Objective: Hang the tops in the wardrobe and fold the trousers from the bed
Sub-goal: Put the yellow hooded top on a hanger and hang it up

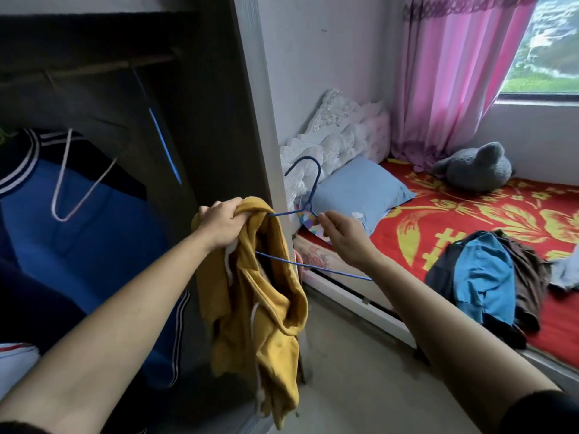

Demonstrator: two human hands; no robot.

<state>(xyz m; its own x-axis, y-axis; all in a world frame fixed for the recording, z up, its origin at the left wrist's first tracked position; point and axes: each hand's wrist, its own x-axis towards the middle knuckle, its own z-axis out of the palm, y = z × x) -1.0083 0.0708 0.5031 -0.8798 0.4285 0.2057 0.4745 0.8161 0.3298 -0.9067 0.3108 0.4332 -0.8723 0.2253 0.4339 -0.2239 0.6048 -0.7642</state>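
A: yellow top [260, 296] was bunched tight in the left grip [221, 225] by the wardrobe [203, 104], blue hanger [315, 186] pinched by the right grip [343, 238].
B: tbh only one hanger arm looked threaded, so a slip-off could've been caused.

One yellow top [260, 292], one pillow [360, 189]

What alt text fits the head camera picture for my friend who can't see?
A left hand grips a yellow top while the right hand pinches a blue hanger partly inside it, beside an open wardrobe. More clothes lie on the bed.
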